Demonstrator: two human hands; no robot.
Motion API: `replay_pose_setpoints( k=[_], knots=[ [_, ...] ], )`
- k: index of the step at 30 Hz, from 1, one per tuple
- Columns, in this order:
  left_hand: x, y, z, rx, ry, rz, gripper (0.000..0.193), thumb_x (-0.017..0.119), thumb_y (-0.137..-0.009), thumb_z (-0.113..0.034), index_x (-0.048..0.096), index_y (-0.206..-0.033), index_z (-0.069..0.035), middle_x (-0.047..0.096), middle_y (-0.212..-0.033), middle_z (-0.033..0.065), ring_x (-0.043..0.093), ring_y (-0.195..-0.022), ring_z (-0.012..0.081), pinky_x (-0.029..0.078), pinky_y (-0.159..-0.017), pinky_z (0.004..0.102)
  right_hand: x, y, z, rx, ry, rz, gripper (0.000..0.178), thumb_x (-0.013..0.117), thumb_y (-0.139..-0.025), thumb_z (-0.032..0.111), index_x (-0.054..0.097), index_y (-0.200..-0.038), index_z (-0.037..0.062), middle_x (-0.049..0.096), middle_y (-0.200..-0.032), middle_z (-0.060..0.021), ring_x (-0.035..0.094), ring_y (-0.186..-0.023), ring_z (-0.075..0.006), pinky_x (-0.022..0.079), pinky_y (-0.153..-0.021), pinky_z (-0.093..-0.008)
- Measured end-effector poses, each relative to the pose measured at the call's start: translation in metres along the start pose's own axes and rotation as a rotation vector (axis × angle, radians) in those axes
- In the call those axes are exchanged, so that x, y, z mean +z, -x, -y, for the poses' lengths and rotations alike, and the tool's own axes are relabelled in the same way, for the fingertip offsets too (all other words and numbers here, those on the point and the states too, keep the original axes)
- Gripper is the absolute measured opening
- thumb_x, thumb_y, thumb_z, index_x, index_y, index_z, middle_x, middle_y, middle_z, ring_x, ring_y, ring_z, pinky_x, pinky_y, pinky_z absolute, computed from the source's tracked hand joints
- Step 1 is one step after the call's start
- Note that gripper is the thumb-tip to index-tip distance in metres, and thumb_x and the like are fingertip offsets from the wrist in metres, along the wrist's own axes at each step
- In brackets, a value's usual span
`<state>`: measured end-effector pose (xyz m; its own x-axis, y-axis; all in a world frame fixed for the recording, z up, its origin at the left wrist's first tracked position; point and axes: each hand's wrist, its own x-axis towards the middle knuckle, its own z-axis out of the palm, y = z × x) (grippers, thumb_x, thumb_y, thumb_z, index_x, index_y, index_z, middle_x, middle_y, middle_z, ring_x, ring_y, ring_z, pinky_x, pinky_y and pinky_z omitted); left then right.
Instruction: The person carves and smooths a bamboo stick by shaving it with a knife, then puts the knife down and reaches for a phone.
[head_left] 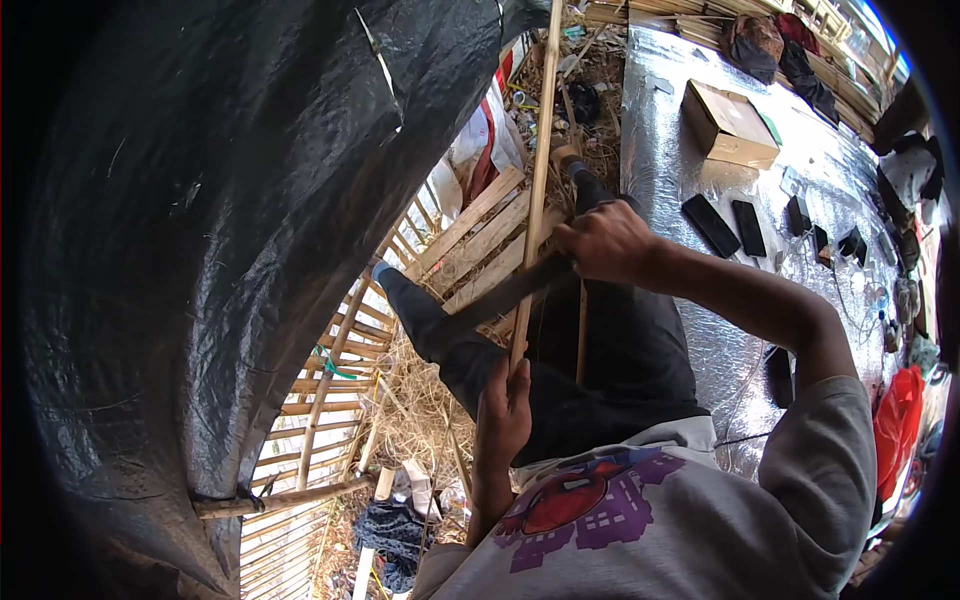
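Note:
A long pale bamboo strip [542, 130] runs from the top edge down toward my lap. My left hand [506, 415] is closed round its lower end, thumb up along it. My right hand [607, 240] grips a machete at its handle end, the handle itself hidden in the fist. The dark, broad machete blade [490, 303] points left and down over my left leg, crossing the strip above my left hand. Whether its edge cuts into the strip I cannot tell. Another thin strip [582, 335] shows between my legs.
Wooden slats [485, 235] and straw lie by my feet. A black plastic sheet [230, 220] hangs on the left above a bamboo slat floor [325, 420]. On the right, a silvery mat [655, 130] bears a cardboard box [735, 125] and several phones [748, 228]. A red bag [900, 430] lies beyond.

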<state>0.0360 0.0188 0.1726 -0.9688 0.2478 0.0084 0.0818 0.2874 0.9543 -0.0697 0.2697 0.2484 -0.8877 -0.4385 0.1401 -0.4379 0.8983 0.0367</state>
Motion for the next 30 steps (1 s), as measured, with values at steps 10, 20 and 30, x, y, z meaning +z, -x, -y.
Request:
replay_pose_setpoints(
  k=[10, 20, 30],
  knots=[
    [0.009, 0.022, -0.002, -0.191, 0.166, 0.142, 0.033, 0.052, -0.099, -0.022, 0.055, -0.129, -0.008, 0.046, -0.071, -0.0063, 0.037, -0.056, 0.0005, 0.032, -0.049, 0.0172, -0.012, -0.020, -0.116, 0.550, 0.028, -0.087, 0.020, 0.055, -0.086, 0.022, 0.071, -0.090, 0.0107, 0.067, -0.070, -0.0137, 0.068, -0.062, -0.0293, 0.055, -0.059, -0.0418],
    [-0.010, 0.011, -0.018, -0.167, 0.048, 0.082, 0.029, 0.054, -0.098, -0.025, 0.055, -0.114, 0.000, 0.061, -0.083, 0.0130, 0.055, -0.074, 0.0159, 0.046, -0.068, 0.0298, -0.013, 0.000, -0.026, 0.082, 0.020, 0.144, 0.022, 0.069, -0.071, 0.026, 0.066, -0.090, 0.0150, 0.067, -0.071, -0.0083, 0.067, -0.063, -0.0268, 0.051, -0.056, -0.0411],
    [-0.007, 0.029, -0.021, -0.317, 0.082, 0.158, 0.032, 0.055, -0.098, -0.027, 0.057, -0.111, 0.002, 0.058, -0.078, 0.0124, 0.052, -0.069, 0.0153, 0.045, -0.065, 0.0297, -0.050, -0.029, -0.150, 0.693, 0.073, -0.100, 0.031, 0.060, -0.080, 0.031, 0.070, -0.082, 0.0017, 0.066, -0.076, -0.0244, 0.068, -0.075, -0.0386, 0.055, -0.072, -0.0473]
  ],
)
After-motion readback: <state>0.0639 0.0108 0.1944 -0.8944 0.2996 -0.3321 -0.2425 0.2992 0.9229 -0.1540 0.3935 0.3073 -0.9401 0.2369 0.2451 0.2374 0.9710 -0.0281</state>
